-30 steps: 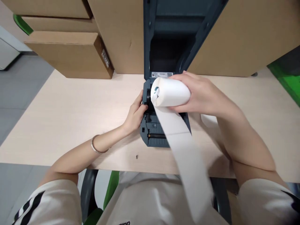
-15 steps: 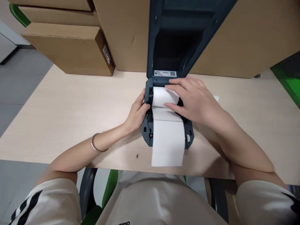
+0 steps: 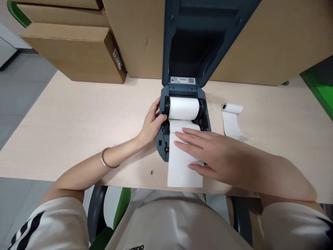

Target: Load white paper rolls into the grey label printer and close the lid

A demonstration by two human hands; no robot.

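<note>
A dark blue-grey label printer (image 3: 162, 141) lies on the table with its lid (image 3: 182, 21) raised at the back. Inside it, a white label roll (image 3: 184, 108) sits between black holders. From the roll a white paper strip (image 3: 185, 175) runs forward over the printer's front, reaching the table edge. My left hand (image 3: 151, 123) grips the printer's left side, thumb on top of the rim. Over the strip lies my right hand (image 3: 205, 149), open, fingers spread and fingertips at the paper; it covers the printer's front right corner.
A small paper roll (image 3: 233, 108) with a loose tail lies to the printer's right. Cardboard boxes (image 3: 70, 52) stand at the back left, and a large cardboard panel (image 3: 249, 52) is behind the lid. The table's front edge is close to my body.
My right hand has moved from the label roll forward and down onto the paper strip. That uncovers the roll's right holder and the small paper roll. My left hand stays put.
</note>
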